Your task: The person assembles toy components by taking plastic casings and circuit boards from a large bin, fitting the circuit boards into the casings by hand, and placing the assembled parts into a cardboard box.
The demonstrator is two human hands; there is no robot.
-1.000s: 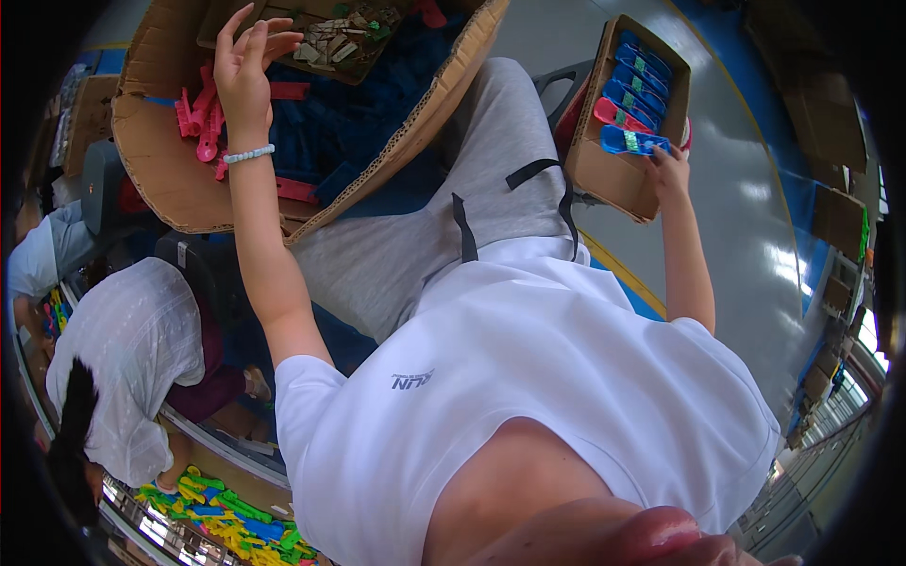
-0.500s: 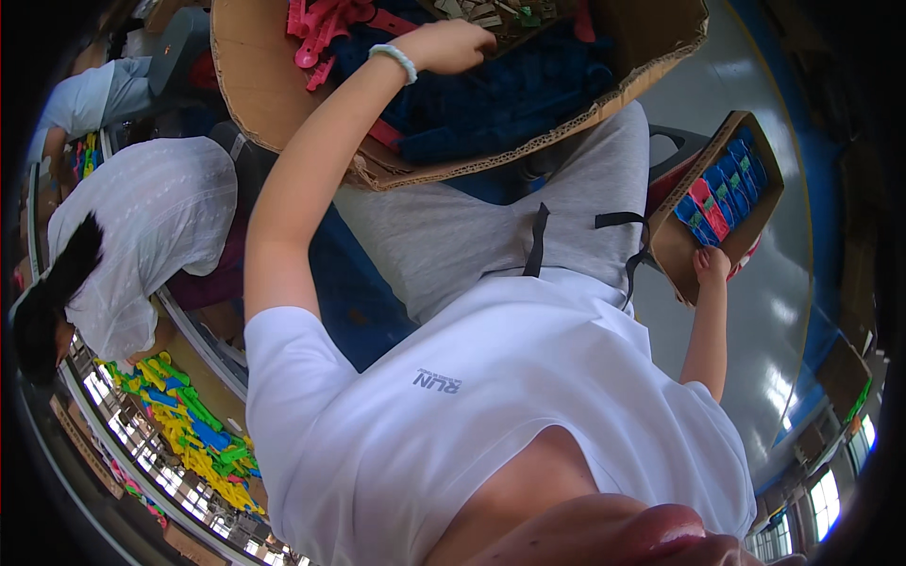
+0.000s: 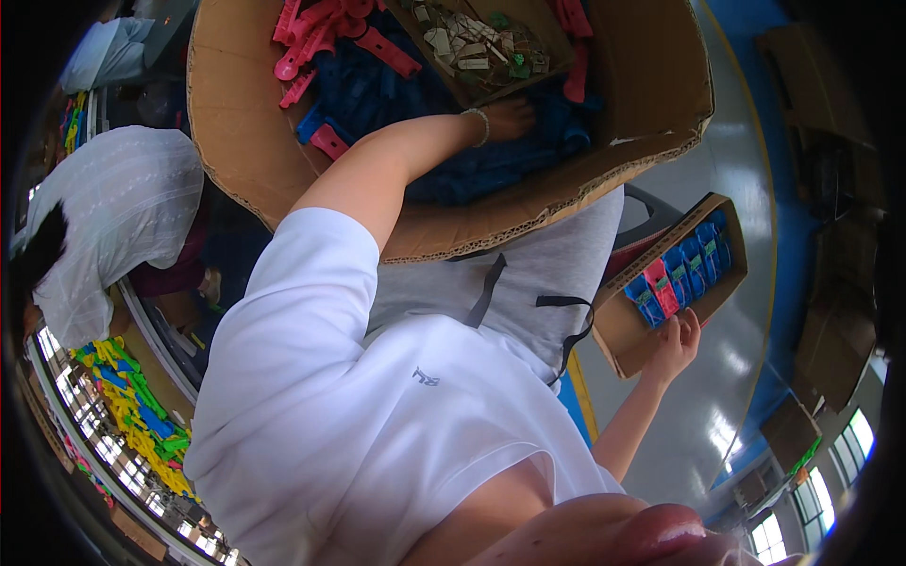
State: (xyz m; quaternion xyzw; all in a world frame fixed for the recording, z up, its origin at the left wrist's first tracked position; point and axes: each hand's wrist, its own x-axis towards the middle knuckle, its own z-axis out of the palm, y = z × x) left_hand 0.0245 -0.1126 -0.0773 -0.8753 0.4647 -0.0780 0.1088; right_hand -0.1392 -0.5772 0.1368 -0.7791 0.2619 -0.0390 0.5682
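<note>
My left hand (image 3: pixel 510 121) reaches deep into a large cardboard box (image 3: pixel 651 113), among dark blue plastic pieces (image 3: pixel 453 179). Shadow hides its fingertips, so whether it grips a piece cannot be told. Pink plastic pieces (image 3: pixel 387 52) lie at the left side of the box. Just beyond my hand, a smaller open box (image 3: pixel 472 90) inside holds pale and green scraps. At the right, my right hand (image 3: pixel 678 344) has its fingers bent over the rim of a shallow cardboard tray (image 3: pixel 628 344). A row of blue packs (image 3: pixel 694 264) and one pink pack (image 3: pixel 662 288) sits in that tray.
A person in a white top (image 3: pixel 123 198) bends over at the left. Below them, yellow, green and blue plastic pieces (image 3: pixel 142 406) are heaped on a work surface. Cardboard boxes (image 3: pixel 840 321) stand at the far right, beyond the grey floor (image 3: pixel 736 170).
My left hand has gone from beside the scrap box down into the blue pieces. My body leans further toward the large box. The tray and my right hand appear lower and further left.
</note>
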